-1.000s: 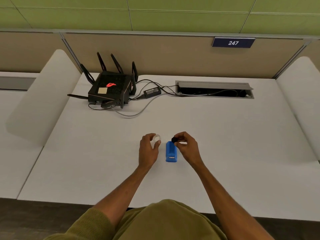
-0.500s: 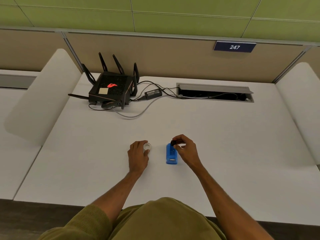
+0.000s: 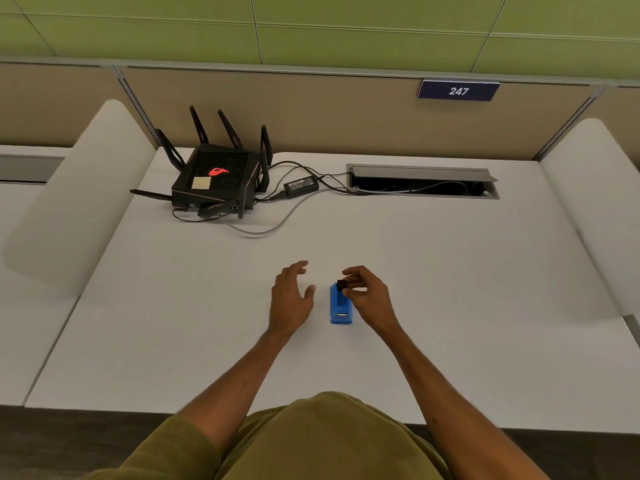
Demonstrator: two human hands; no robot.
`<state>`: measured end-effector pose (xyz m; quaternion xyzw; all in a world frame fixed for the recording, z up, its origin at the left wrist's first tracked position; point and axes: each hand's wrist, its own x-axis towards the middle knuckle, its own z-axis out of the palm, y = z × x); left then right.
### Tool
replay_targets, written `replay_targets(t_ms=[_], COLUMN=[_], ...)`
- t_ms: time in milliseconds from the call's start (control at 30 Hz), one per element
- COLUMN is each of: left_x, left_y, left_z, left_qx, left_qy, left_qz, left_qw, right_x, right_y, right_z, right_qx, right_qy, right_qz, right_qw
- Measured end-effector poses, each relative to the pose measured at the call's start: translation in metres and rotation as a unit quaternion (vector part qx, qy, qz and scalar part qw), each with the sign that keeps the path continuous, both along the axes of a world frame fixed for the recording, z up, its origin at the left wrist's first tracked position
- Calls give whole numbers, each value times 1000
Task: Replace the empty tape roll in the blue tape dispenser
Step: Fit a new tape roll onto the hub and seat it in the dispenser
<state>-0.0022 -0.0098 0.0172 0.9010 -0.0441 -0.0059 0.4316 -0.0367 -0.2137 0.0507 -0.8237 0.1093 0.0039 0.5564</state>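
The blue tape dispenser [image 3: 339,309] stands on the white desk [image 3: 450,289], near its front middle. My right hand [image 3: 370,296] is just right of it and pinches a small black core piece [image 3: 342,285] over the dispenser's far end. My left hand [image 3: 290,297] hovers flat to the left of the dispenser, with its fingers spread and nothing visible in them. The white tape roll is out of sight, and it may lie under my left hand.
A black router [image 3: 216,183] with several antennas sits at the back left. Its power brick [image 3: 300,185] and cables run to an open cable tray [image 3: 422,181] at the back. Padded white dividers [image 3: 72,202] flank the desk on both sides.
My left hand carried the white tape roll leftward away from the dispenser, then opened with its fingers spread; the roll no longer shows. My right hand stays on the black piece.
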Motion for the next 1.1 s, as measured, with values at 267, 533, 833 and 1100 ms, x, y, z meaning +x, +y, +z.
replay_targets(t_ms=[267,533,833,1100], left_x=[-2,-7,-10,-15], left_y=[-31,-41,-47,-53], left_z=[20,13,14,13], left_qx=[-118,-121,-131,-133], left_qy=[38,55,75,74], left_qz=[-103,-102,-75,-73], left_qw=[987,986,986,986], right_x=[-5,-7,-28,-44], right_y=[-2,-11,-43,-63], right_z=[3,-7,-29,-37], right_qx=[22,-19,-158,-315], right_qy=[-25,-31,21,167], right_qz=[-6,15,-77,3], right_qw=[999,999,984,934])
